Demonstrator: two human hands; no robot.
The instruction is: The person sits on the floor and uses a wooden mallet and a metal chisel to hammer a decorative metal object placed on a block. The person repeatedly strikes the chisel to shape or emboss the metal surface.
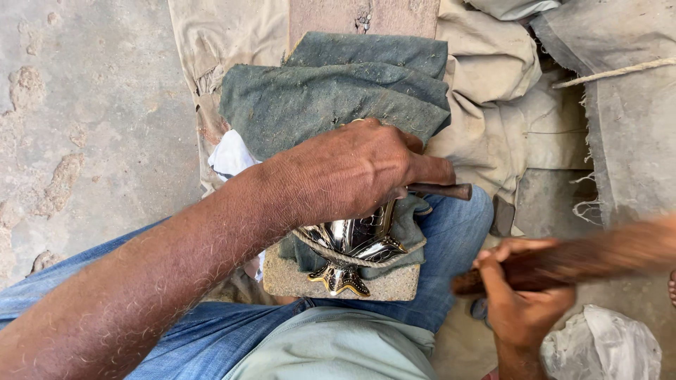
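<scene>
The shiny metal piece [350, 246] lies on a block [338, 283] across the person's lap, silver with brass-coloured edging and a star-shaped tip pointing toward the body. Its long axis runs from that tip away from the person, and its far half is hidden under the left hand [352, 172]. A cord [366, 258] crosses it and holds it against a dark green cloth [331, 91] that is folded in layers over the block and a plank beyond.

The left hand sits directly over the piece, closed around a thin dark tool [440, 191] whose end sticks out to the right of the fist; where its working end meets the metal cannot be seen. This hand is much the nearer of the 2.

The right hand [521, 295] is off to the right and lower, well apart from the piece, closed around a wooden handle [563, 264] that is blurred with motion and runs out toward the right edge of the view.

Around them lie pale canvas sheets [493, 105], a white rag [229, 156] just beside the left wrist, a rope [620, 72], a crumpled white bag [605, 345] and a bare concrete floor [84, 127]. Blue jeans [451, 239] show under the block.
</scene>
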